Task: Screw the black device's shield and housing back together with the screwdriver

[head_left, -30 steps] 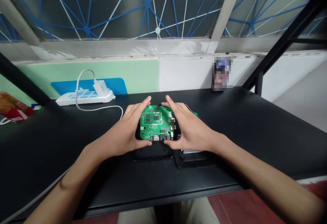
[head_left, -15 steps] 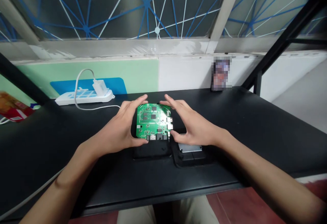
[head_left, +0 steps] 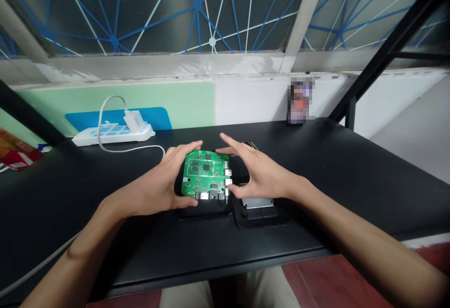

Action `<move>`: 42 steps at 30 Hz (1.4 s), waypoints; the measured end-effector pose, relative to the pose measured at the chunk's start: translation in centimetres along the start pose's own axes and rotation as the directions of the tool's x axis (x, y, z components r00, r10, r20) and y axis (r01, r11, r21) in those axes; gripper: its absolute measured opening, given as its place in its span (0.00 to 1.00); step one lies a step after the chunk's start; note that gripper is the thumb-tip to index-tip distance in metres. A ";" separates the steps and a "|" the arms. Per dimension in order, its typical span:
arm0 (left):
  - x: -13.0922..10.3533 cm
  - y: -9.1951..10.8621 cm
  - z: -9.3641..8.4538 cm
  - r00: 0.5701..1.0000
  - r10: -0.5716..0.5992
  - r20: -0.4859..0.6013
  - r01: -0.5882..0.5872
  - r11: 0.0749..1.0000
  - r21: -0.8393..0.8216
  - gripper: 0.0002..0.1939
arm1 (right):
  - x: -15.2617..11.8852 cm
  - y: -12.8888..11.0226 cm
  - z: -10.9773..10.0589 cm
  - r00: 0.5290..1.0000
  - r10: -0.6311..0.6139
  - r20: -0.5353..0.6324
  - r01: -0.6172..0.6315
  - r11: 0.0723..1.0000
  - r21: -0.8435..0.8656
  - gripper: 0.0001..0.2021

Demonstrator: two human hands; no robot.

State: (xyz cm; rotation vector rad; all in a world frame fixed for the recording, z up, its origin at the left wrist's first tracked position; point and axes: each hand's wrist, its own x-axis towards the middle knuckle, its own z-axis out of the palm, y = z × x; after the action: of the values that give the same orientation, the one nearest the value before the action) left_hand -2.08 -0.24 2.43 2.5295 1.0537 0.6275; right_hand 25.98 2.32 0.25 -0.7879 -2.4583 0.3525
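A green circuit board [head_left: 202, 176] with chips and metal ports along its near and right edges is gripped between my two hands. My left hand [head_left: 165, 176] holds its left side, thumb at the near edge and fingers at the far corner. On the right side, my right hand [head_left: 256, 169] has its thumb by the ports and its fingers near the far right corner. Right beneath the board lies a black plastic case half [head_left: 207, 212], mostly covered by it. Beside that, partly under my right hand, rests another black case part [head_left: 260, 214] with a silver metal plate [head_left: 258, 203].
A white power strip [head_left: 116, 134] with a plugged-in charger [head_left: 134, 121] stands at the back left, its white cable [head_left: 140, 149] running toward my left hand. A red packet [head_left: 17, 151] lies far left. A blurred-out upright object [head_left: 298, 104] leans on the back wall.
Both hands have brought the circuit board lower and closer over the black case half. The whole view has shifted slightly.
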 end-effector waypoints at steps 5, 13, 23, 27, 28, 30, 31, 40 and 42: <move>-1.0 -0.1 0.8 0.999 -0.035 0.009 0.035 0.998 -0.055 0.57 | 0.0 0.0 0.0 0.999 0.014 -0.037 -0.013 1.000 0.019 0.54; -2.8 -0.4 2.8 0.992 -0.103 0.065 0.108 0.991 -0.075 0.73 | 0.0 0.4 -0.2 0.998 0.039 -0.044 -0.038 0.999 0.007 0.54; -2.9 -1.2 2.2 0.991 -0.119 0.061 0.121 0.992 -0.027 0.70 | 0.0 0.3 -0.2 0.999 0.042 -0.007 -0.042 0.999 0.001 0.53; -2.8 -1.2 2.2 0.989 -0.121 0.079 0.124 0.992 -0.026 0.71 | 0.0 0.1 -0.1 0.999 0.031 -0.009 -0.031 1.000 -0.003 0.53; -2.8 -1.3 2.2 0.990 -0.119 0.078 0.121 0.992 -0.030 0.71 | 0.0 0.0 -0.1 1.000 0.029 -0.009 -0.029 1.000 -0.002 0.53; -2.8 -1.4 2.3 0.992 -0.110 0.068 0.113 0.993 -0.043 0.71 | 0.0 -0.2 -0.1 1.000 0.023 -0.006 -0.023 1.000 -0.004 0.53; -2.7 -1.5 2.3 0.993 -0.104 0.060 0.107 0.993 -0.050 0.71 | 0.0 -0.3 0.0 1.000 0.022 -0.003 -0.022 1.000 -0.008 0.53; -2.8 -1.9 2.4 0.986 -0.150 0.069 0.154 0.987 -0.051 0.70 | 0.1 -1.2 0.0 0.999 0.016 0.044 -0.015 1.000 -0.021 0.53; -2.8 -1.8 2.3 0.978 -0.191 0.082 0.195 0.980 -0.039 0.71 | 0.1 -1.3 0.0 0.998 0.011 0.057 -0.010 1.000 -0.021 0.53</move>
State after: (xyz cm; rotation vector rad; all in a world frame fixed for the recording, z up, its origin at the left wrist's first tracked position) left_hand -3.71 -1.33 -1.12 2.3542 1.2232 0.4891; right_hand 25.37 1.35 0.81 -0.8099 -2.5156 0.3582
